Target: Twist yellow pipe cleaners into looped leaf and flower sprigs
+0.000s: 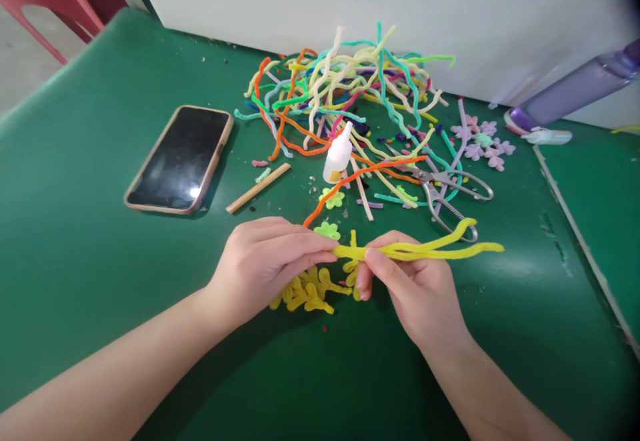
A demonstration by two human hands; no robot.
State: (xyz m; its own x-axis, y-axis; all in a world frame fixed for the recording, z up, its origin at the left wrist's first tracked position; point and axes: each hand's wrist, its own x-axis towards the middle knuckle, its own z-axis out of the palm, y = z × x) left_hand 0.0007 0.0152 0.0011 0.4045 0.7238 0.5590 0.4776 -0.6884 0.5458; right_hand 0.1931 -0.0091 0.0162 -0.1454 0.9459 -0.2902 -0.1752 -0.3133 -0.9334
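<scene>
Running crosswise between the two hands, a pair of yellow fuzzy wires is lying nearly level, its long axis going left to right. The left hand is pinching the near end between thumb and fingertips. The right hand is gripping the wires a little further along, thumb on top, so only a short stretch is showing between the two grips. Both hands are about equally close to that stretch; the longer part is pointing out past the right hand, where the two tips are spreading apart.

Below the left fingers, a clump of yellow curled pieces is resting on the green table. Just beyond the left fingertips a green flower is sitting, and past it a white bottle is standing upright. An orange wire is slanting from the left hand toward the scissors, which are lying beyond the right hand. Farther from both hands, a heap of coloured wires is sprawling. A phone is lying beyond the left hand, off to its left.
</scene>
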